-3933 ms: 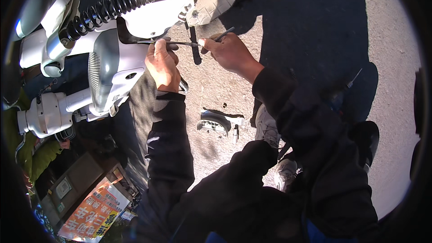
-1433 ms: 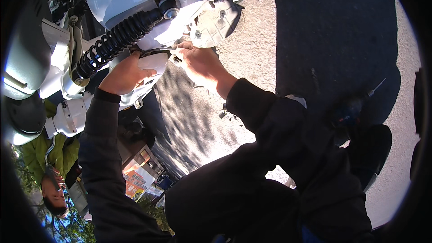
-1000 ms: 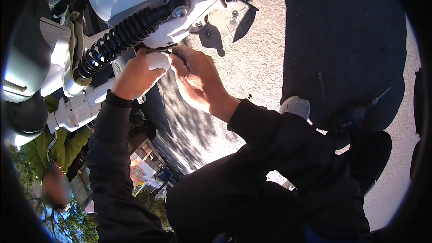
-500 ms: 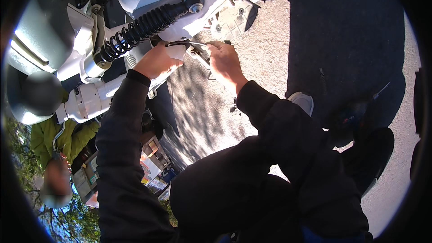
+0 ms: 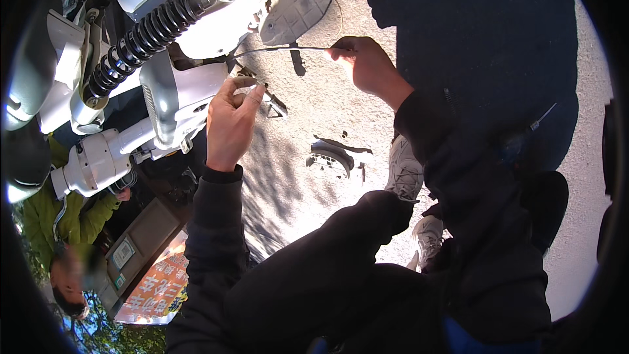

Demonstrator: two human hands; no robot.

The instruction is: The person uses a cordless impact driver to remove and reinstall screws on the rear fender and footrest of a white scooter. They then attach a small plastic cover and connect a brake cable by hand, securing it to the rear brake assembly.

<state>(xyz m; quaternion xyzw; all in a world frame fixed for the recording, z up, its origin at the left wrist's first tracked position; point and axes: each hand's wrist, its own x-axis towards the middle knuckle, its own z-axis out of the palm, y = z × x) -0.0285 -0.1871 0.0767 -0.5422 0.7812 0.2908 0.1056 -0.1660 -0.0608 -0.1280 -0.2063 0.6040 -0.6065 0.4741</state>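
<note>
A white scooter or motorcycle (image 5: 173,26) fills the upper left, with a black coil-spring shock absorber (image 5: 151,36) slanting across it. From below its white body a thin dark cable (image 5: 282,48) arches to the right. My right hand (image 5: 370,69) pinches the cable's far end between thumb and fingers. Just under the cable's left part is my left hand (image 5: 229,124), raised beside a white body panel (image 5: 203,85). Its thumb and forefinger come together in a pinch; whatever lies between them, if anything, is too small to make out.
A grey cover (image 5: 298,10) hangs off the machine's top. On the sunlit ground lies a curved black part (image 5: 333,152); a screwdriver (image 5: 544,117) rests in the dark shade. Someone in a green jacket (image 5: 92,223) is at the left, near a signboard (image 5: 154,285).
My right hand has moved right and drawn out a longer stretch of cable. My left hand has come away from the machine, lower. The view has shifted, bringing shoes and the curved part into sight.
</note>
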